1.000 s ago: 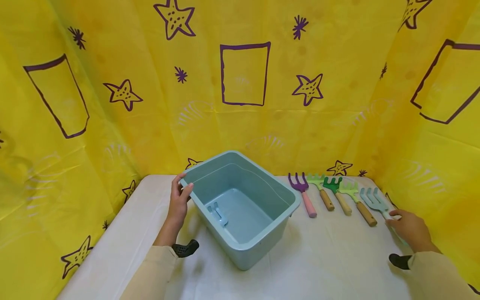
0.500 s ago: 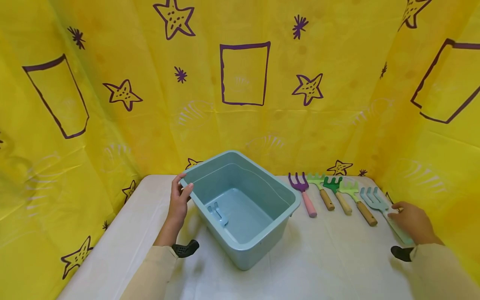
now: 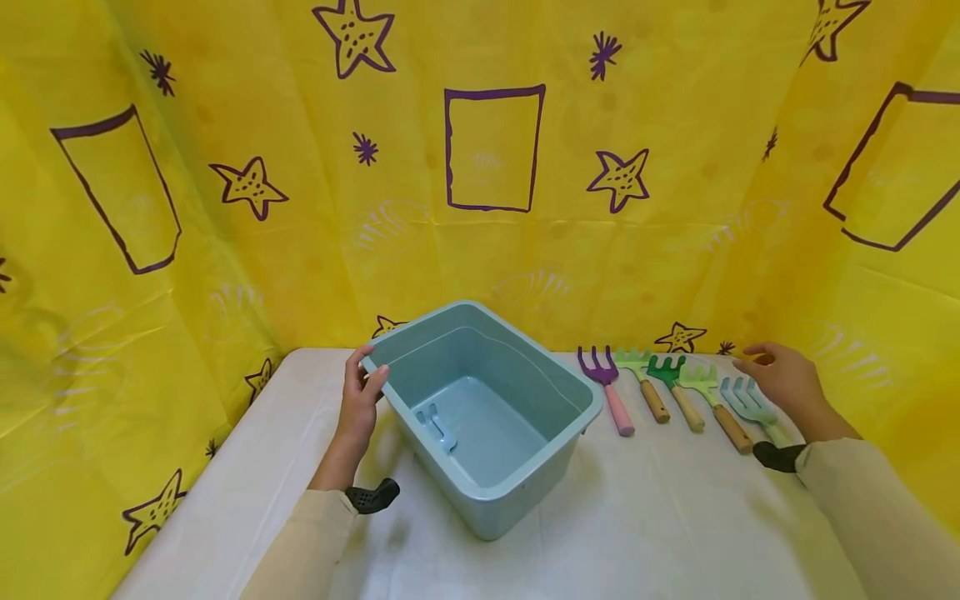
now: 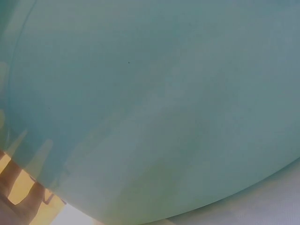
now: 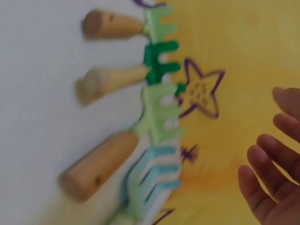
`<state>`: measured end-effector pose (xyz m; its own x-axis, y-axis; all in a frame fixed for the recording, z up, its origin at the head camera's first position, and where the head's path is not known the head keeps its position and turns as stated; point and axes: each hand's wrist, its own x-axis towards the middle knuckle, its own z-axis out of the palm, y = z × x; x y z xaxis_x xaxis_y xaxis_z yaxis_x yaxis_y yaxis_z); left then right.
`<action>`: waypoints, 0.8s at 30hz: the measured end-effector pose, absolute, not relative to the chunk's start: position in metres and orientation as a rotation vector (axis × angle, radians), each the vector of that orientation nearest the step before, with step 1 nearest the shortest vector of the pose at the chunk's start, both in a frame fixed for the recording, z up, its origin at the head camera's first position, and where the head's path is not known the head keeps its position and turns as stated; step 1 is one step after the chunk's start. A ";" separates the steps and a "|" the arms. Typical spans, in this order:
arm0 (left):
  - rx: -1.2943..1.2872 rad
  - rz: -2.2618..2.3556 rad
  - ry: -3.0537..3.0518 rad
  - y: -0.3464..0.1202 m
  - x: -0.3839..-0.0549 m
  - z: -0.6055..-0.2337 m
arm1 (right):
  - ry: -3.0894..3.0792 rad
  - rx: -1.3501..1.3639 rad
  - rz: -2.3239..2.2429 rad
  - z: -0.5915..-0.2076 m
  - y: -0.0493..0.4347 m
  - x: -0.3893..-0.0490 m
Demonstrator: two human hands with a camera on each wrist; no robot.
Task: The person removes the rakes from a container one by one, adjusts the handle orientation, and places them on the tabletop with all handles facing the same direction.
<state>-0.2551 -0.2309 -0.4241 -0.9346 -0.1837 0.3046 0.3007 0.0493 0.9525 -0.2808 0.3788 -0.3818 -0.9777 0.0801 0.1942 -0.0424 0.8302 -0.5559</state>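
My left hand [image 3: 360, 417] grips the near-left corner rim of a blue-grey plastic tub [image 3: 517, 479], thumb over the edge and fingers outside. The tub's smooth wall [image 4: 164, 112] fills the left wrist view. Inside the tub lies a small pale-blue pronged piece [image 3: 447, 442], partly hidden by the wall. My right hand [image 3: 789, 385] is raised at the table's back right, fingers loosely bent and holding nothing. It is nearest a light-blue hand fork [image 3: 750, 404], whose handle is partly hidden behind the forearm. Beside that fork is a light-green hand rake [image 3: 732, 428] with a brown wooden handle.
Farther left in the row lie a dark-green hand rake [image 3: 687, 408], another light-green one [image 3: 654, 400] and a purple hand fork [image 3: 618, 408] with a pink handle. A white cloth covers the table [image 3: 660, 533]. Yellow patterned curtain [image 3: 487, 250] surrounds its back and sides.
My right hand has left the light-blue fork's handle and moved up and to the left, over beyond its tines. The left hand and the tub have stayed put.
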 end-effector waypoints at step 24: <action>-0.108 -1.958 -2.039 -0.230 -0.246 -0.414 | -2.703 0.284 1.440 -0.288 0.216 -0.314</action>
<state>-0.2461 -0.2301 -0.4137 -0.9485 -0.1592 0.2738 0.2671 0.0624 0.9617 -0.3143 0.2157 -0.2885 -0.9808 -0.1311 0.1445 -0.1930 0.5450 -0.8159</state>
